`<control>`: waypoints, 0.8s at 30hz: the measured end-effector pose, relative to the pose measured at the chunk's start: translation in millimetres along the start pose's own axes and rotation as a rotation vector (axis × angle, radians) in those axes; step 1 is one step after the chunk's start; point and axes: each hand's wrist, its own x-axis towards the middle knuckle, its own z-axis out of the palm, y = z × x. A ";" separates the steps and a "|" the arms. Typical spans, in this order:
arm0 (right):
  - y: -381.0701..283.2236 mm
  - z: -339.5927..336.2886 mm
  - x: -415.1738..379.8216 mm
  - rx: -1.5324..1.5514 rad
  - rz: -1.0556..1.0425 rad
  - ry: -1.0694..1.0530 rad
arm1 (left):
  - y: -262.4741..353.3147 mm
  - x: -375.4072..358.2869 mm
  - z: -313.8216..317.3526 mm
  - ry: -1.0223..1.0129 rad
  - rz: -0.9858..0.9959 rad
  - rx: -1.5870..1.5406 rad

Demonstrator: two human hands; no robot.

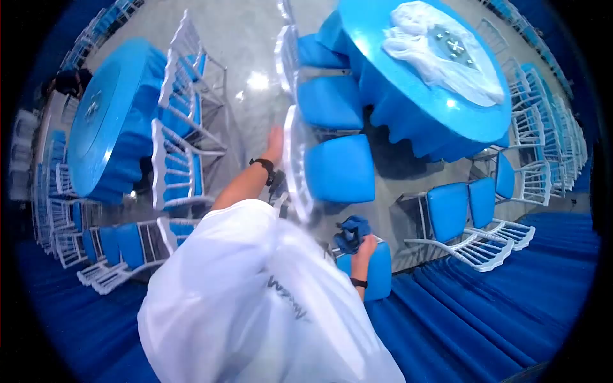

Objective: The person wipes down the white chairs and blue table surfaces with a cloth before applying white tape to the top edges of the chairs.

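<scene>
Chair (332, 169), white-framed with a blue seat pad, standing just beside the near edge of the round table (421, 96); its backrest top rail faces the camera.

Left hand (276, 142): arm stretched forward, black wristband on, palm laid on the backrest's top rail. Fingers lie mostly behind the rail, so whether they curl round it or rest flat cannot be told.

Right hand (365, 247): lower, close to the body, fingers wrapped around a bunched blue cloth (352, 233), held over the seat of a second blue chair (373, 271) near the blue carpet (485, 306).

Step in hand, as judged: positioning or steadying the chair at the table while the cloth is kept ready, perhaps for wiping. The next move would call for a firm hold on the rail and the cloth brought up to the frame or seat without knocking the neighbouring chairs, which stand closely packed.

Surroundings: white covering (440, 48) heaped on the blue tabletop; a second blue round table (102, 121) to the left, ringed by similar chairs; a white garment (255, 306) fills the foreground.
</scene>
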 end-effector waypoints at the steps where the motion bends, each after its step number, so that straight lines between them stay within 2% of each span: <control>1: -29.0 13.4 -10.6 0.107 0.048 0.069 | -7.9 -21.0 -11.6 -0.202 0.010 0.021; 2: -36.8 9.4 -6.5 0.092 0.069 0.061 | -25.0 -41.1 -14.2 -0.173 0.099 0.179; 4: -46.4 9.3 -4.3 0.136 0.063 0.064 | -41.7 -97.9 -28.6 -0.310 0.299 0.404; 5: -48.1 16.4 0.6 0.128 0.042 0.081 | -8.0 -144.7 -32.9 -0.472 0.418 0.475; 7: -65.9 40.2 2.2 0.261 0.134 0.093 | -30.5 -168.1 -73.5 -0.538 -0.099 0.340; 9: -15.4 31.0 45.8 0.124 -0.034 0.004 | -29.5 -180.8 -100.9 -0.558 -0.013 0.542; 10: 5.9 25.2 60.9 0.052 -0.092 -0.052 | -13.7 -194.5 -104.7 -0.491 0.001 0.581; 11: 1.1 49.0 60.4 -0.023 -0.107 -0.158 | 8.7 -201.4 -112.1 -0.425 0.021 0.629; 12: -10.6 83.8 44.6 -0.033 -0.029 -0.195 | 10.1 -197.6 -131.8 -0.339 0.064 0.601; 13: -48.5 116.5 33.0 -0.052 0.031 -0.208 | 3.9 -188.3 -139.4 -0.281 0.114 0.560; 14: -94.1 149.2 7.1 -0.086 0.017 -0.309 | 8.5 -187.2 -148.1 -0.228 0.171 0.570; 15: -62.1 147.3 36.6 -0.260 -0.087 -0.372 | 18.9 -191.8 -153.2 -0.184 0.225 0.562; 16: -61.0 159.5 41.7 -0.285 -0.124 -0.415 | 43.8 -199.0 -146.6 -0.176 0.150 0.522; 17: -77.6 178.5 31.3 -0.373 -0.104 -0.366 | 60.8 -205.0 -143.7 -0.156 0.072 0.479; 18: -98.9 195.1 20.8 -0.394 -0.088 -0.484 | 57.1 -203.0 -155.0 -0.193 0.123 0.426; 20: -112.3 225.8 -3.6 -0.168 -0.140 -0.661 | 56.9 -204.5 -154.6 -0.213 0.211 0.389; 22: -174.2 252.6 -48.2 -0.150 -0.098 -0.926 | 87.3 -213.4 -140.2 -0.211 0.272 0.425; 24: -193.0 273.2 -79.3 -0.187 -0.092 -1.112 | 100.3 -213.7 -125.5 -0.133 0.576 0.654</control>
